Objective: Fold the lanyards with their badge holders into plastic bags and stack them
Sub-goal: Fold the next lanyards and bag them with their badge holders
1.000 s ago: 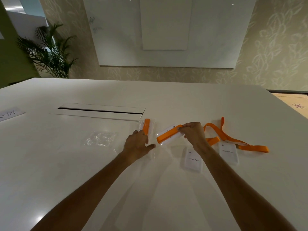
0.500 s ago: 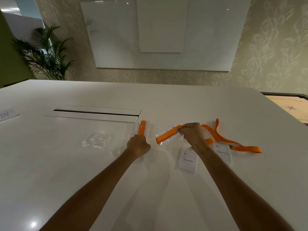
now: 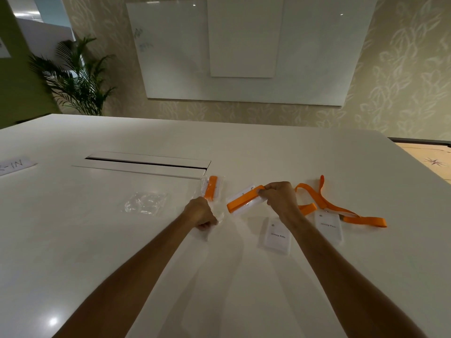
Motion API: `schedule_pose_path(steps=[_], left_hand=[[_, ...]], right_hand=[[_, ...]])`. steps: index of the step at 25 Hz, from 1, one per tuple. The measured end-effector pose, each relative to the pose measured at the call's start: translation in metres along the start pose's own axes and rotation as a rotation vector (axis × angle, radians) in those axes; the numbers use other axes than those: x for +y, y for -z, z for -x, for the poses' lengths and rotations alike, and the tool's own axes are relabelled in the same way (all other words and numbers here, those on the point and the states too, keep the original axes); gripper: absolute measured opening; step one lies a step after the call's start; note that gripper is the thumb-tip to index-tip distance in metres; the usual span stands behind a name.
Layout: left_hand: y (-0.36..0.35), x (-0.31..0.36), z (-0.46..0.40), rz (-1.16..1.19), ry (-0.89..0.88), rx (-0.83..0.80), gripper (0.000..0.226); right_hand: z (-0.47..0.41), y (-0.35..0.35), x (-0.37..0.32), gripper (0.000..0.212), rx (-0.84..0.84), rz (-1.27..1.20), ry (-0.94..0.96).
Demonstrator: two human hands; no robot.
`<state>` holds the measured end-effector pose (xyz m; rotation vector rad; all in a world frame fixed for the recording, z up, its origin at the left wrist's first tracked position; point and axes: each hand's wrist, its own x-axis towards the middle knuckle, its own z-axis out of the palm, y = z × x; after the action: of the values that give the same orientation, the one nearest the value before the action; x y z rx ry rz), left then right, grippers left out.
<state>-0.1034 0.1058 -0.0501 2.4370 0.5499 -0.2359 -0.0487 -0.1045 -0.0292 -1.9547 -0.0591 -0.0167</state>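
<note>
My right hand (image 3: pixel 280 197) pinches a folded orange lanyard with its white badge holder (image 3: pixel 244 200), held just above the white table (image 3: pixel 219 276). My left hand (image 3: pixel 200 213) grips an empty clear plastic bag (image 3: pixel 218 217) at the table surface. Just beyond the left hand lies a bagged lanyard (image 3: pixel 211 190). A small heap of clear plastic bags (image 3: pixel 145 203) lies to the left. Two badge holders lie to the right: one (image 3: pixel 278 236) near my right wrist, another (image 3: pixel 328 225) attached to a loose orange lanyard (image 3: pixel 341 209).
A long cable slot with a lid (image 3: pixel 146 164) is set into the table behind the bags. A paper label (image 3: pixel 14 164) lies at the far left. The table's right edge runs past the loose lanyard. A potted palm (image 3: pixel 75 79) and whiteboard (image 3: pixel 244 50) stand behind.
My left hand has pulled back toward me from beside the bagged lanyard and closed on a clear bag. My right hand keeps hold of the folded lanyard, almost in the same place.
</note>
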Motion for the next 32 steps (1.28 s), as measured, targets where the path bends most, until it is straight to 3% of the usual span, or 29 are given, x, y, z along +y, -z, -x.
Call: schedule_pose_path(steps=[8, 13, 22, 28, 32], left_hand=[[-0.018, -0.001, 0.003, -0.117, -0.215, 0.100, 0.015], [-0.021, -0.002, 0.001, -0.148, -0.196, 0.124, 0.015], [-0.011, -0.001, 0.006, -0.198, -0.217, 0.046, 0.066], [-0.008, -0.005, 0.003, -0.260, -0.257, 0.018, 0.084], [-0.009, -0.005, 0.003, -0.264, -0.230, 0.102, 0.060]], right_hand=[[0.003, 0.000, 0.008, 0.018, -0.016, -0.004, -0.021], [0.002, 0.001, 0.008, 0.016, -0.009, 0.001, -0.017], [0.003, -0.003, 0.008, 0.020, -0.014, 0.041, 0.000], [0.006, -0.006, 0.005, 0.021, -0.018, 0.067, 0.002], [0.007, -0.008, 0.004, 0.023, -0.014, 0.092, 0.013]])
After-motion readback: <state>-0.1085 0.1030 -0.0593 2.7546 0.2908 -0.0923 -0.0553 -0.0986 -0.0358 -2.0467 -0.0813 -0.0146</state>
